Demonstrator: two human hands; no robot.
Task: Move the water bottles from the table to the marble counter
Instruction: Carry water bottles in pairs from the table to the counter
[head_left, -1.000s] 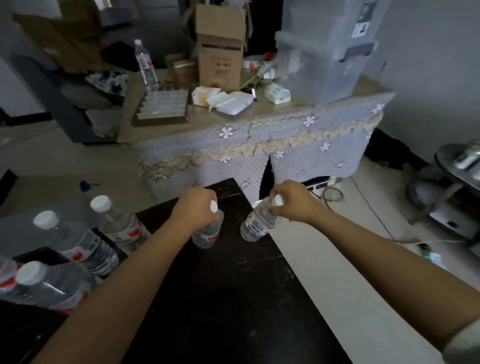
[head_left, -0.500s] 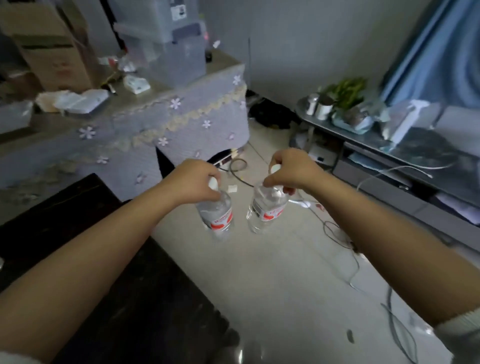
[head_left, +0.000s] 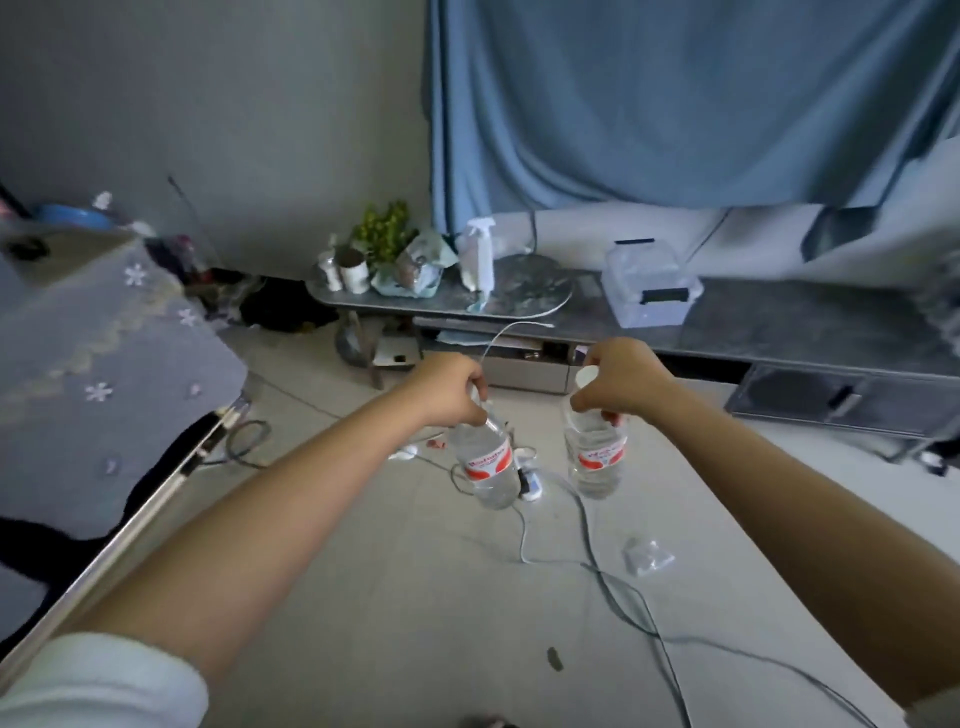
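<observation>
Two bare arms reach forward over the pale floor (head_left: 395, 597), each hand carrying a water bottle by its neck. Biggest in sight is the blue curtain (head_left: 675, 104) hanging behind a long grey marble bench (head_left: 779, 322) along the far wall. On that bench, from its left end: a small plant (head_left: 384, 234) with cups beside it, a spray bottle (head_left: 480, 254), a round dark tray (head_left: 524, 291), then a clear lidded box (head_left: 649, 286) nearer the middle. At the left edge of view stands a cloth-draped bench (head_left: 93, 374) with flower patterns. Cables (head_left: 613, 582) trail across the floor beneath the hands. Left hand (head_left: 451, 391) has its fingers curled tight round the neck of the left bottle (head_left: 485, 462), which hangs tilted over the floor. Right hand (head_left: 621, 382) pinches the top of the right bottle (head_left: 595, 457), white cap showing, which hangs near upright. Both bottles are in the air, short of the marble bench, just beside each other but apart.
</observation>
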